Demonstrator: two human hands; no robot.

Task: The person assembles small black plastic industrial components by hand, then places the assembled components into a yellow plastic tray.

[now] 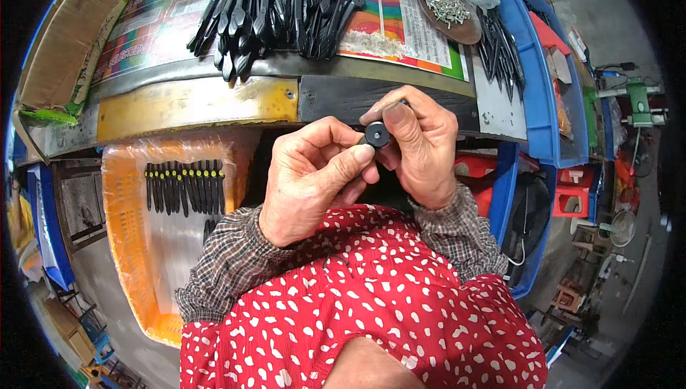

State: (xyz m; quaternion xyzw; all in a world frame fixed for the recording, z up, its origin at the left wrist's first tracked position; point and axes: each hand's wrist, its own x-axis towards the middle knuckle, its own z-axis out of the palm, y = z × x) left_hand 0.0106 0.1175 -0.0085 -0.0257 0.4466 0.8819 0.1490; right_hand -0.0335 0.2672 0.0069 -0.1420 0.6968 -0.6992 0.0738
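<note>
Both hands meet just in front of the surface edge, pinched together on one small black round part (376, 135) with a pale dot at its centre. Left hand (314, 175) curls its fingers inward, the thumb tip pressing against the part's left side, so its grip is clamped on the part. Right hand (421, 142) comes over from the other side, thumb laid along the top and forefinger bent above, its grip likewise closed on the same part; a thin dark end seems to stick out past the right forefinger, too small to make out. The part sits between the two thumbs, held in the air above the person's lap and below the dark front strip of the surface (214, 100). On the surface behind lies a heap of black handled tools (275, 10) on a coloured printed sheet (407, 25), and a small brown dish of silvery screws (449, 12) farther right. Low on the left, an orange crate (128, 246) lined with clear plastic holds a row of black pieces with yellow tips (184, 185). A blue bin (536, 96) stands at the right.
</note>
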